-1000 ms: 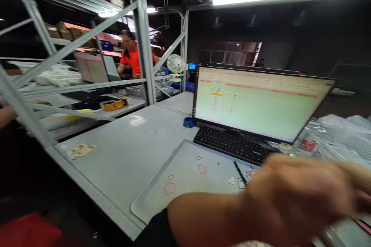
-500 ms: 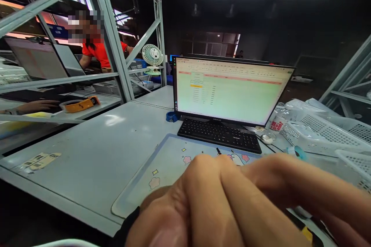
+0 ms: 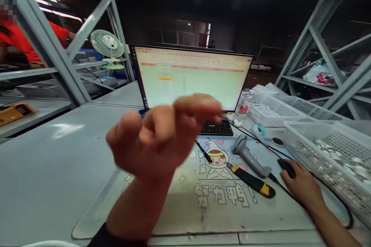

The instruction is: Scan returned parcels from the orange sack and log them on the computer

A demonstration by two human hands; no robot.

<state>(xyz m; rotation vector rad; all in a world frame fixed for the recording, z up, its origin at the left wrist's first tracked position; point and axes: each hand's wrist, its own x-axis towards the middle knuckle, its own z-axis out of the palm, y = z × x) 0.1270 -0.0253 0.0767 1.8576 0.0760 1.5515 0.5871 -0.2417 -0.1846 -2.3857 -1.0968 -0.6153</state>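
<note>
My left hand [image 3: 156, 139] is raised in the middle of the view, in front of the monitor [image 3: 191, 73]. Its fingers are bent but apart, somewhat blurred, with nothing visible in them. At the right, my right hand [image 3: 304, 189] rests over a black computer mouse [image 3: 286, 168], fingers laid around it. Between the hands, a printed desk mat [image 3: 179, 216] carries a black pen [image 3: 204, 151], a black and yellow utility knife [image 3: 252, 181] and a grey barcode scanner [image 3: 251, 156]. The left hand hides part of the black keyboard [image 3: 218, 128].
White plastic baskets [image 3: 307, 137] line the right side, one with small white pieces inside. Near them are a roll of tape [image 3: 259, 129] and a bottle [image 3: 245, 106]. A fan [image 3: 107, 44] stands at the left behind metal shelf posts [image 3: 55, 50]. A person in red [image 3: 17, 38] is beyond.
My hands, close together before the camera earlier, have separated. The left is now raised in the middle; the right lies on the mouse. The view has turned right, exposing the scanner and knife.
</note>
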